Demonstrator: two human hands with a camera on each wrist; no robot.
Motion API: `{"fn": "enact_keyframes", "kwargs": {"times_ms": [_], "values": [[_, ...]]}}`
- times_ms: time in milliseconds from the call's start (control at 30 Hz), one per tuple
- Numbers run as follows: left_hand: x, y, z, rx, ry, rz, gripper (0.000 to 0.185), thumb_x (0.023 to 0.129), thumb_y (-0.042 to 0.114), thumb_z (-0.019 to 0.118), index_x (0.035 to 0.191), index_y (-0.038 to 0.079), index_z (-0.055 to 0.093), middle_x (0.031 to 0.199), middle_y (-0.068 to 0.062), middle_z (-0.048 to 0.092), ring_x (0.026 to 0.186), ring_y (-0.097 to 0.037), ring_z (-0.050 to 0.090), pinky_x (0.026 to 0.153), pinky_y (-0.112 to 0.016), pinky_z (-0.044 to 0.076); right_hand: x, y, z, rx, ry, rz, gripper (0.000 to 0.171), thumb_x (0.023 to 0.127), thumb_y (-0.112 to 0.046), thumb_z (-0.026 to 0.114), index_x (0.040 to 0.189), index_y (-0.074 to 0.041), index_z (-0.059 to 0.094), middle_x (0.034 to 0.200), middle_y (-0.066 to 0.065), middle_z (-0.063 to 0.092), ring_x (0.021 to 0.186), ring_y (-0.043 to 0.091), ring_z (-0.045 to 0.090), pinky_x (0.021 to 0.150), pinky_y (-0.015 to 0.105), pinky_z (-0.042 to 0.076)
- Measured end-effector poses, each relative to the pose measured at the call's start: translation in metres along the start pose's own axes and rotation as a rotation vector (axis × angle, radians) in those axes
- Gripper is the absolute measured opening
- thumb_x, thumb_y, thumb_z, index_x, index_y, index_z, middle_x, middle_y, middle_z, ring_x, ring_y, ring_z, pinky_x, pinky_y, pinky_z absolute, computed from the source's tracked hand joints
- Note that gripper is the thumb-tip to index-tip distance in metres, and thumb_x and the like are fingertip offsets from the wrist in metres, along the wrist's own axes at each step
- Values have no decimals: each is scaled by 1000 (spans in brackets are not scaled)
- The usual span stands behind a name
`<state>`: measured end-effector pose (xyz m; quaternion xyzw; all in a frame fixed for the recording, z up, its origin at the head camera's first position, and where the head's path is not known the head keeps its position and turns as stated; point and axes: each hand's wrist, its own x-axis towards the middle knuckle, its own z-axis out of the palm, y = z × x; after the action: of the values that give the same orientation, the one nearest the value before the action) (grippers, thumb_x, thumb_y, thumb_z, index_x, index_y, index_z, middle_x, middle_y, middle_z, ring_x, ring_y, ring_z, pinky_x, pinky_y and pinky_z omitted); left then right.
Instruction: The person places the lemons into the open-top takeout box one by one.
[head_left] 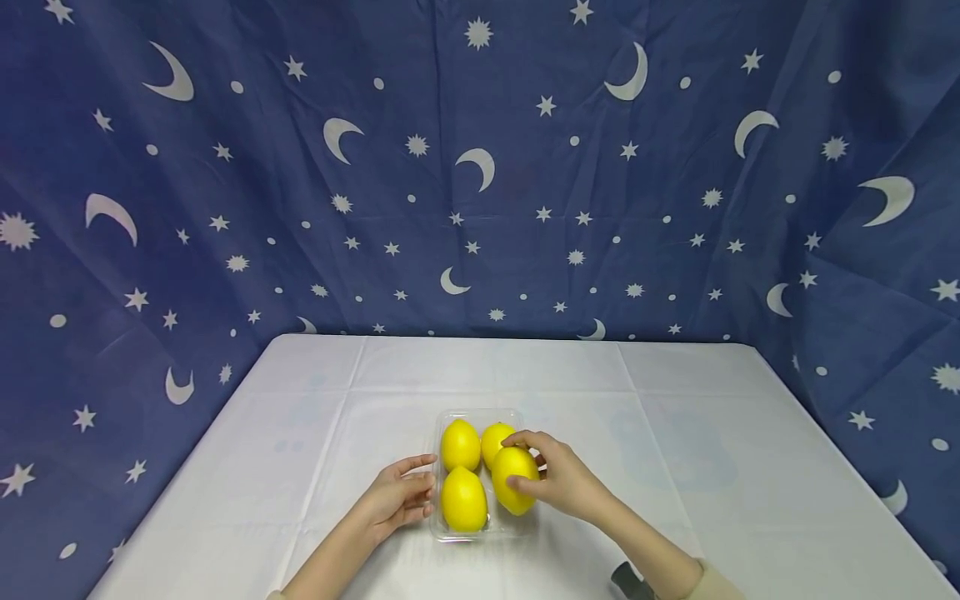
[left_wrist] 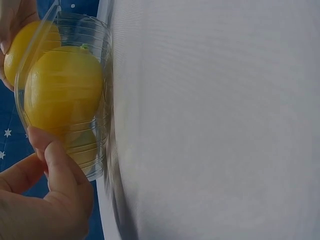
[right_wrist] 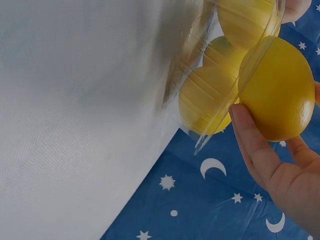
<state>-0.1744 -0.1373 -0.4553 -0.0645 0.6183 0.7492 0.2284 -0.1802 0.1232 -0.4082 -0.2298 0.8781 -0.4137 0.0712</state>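
Hands at a tray of lemons on a white-covered table.

The right hand (head_left: 561, 482) curls its fingers and thumb around a smooth, bright yellow lemon (head_left: 514, 479) at the near right corner of a clear plastic tray (head_left: 476, 531); the left hand (head_left: 396, 497) rests relaxed fingers against the tray's left wall. Three more lemons (head_left: 462, 498) sit inside. The tray stands on a creased white tablecloth (head_left: 300, 433), backed by a blue curtain (head_left: 225, 183) printed with moons and stars.
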Motion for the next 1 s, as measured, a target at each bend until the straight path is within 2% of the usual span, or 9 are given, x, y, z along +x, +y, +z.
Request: {"fn": "enact_keyframes", "kwargs": {"times_ms": [300,667,867,1000], "values": [[0,-1,-1,-5,-2,7,54,91,8,59,137,-4,33,80,4,57,67,-5,55,63,-18,51,-1,-4,8,-54,-22,-36,40,81,-17,73,117,-8,59,116,11,61,93,18,54,79,36,53],[1,-2,1,-8,10,4,54,91,8,58,138,-3,33,80,4,58,67,-5,55,63,-18,52,-2,-10,12,-122,-63,0,41,81,-22,73,117,-8,59,113,10,62,87,15,51,77,36,51],[1,-2,1,-10,15,5,53,91,7,58,138,-3,34,79,4,57,67,-5,55,63,-18,51,-2,-10,15,-169,-49,3,42,80,-21,74,117,-5,60,111,8,57,87,15,50,77,33,52],[1,-2,2,-10,21,9,52,91,7,58,137,-3,35,79,4,57,67,-5,55,63,-18,52,-1,-8,20,-246,-22,-17,43,77,-20,77,114,-2,63,108,7,55,90,16,51,79,32,53]]}}
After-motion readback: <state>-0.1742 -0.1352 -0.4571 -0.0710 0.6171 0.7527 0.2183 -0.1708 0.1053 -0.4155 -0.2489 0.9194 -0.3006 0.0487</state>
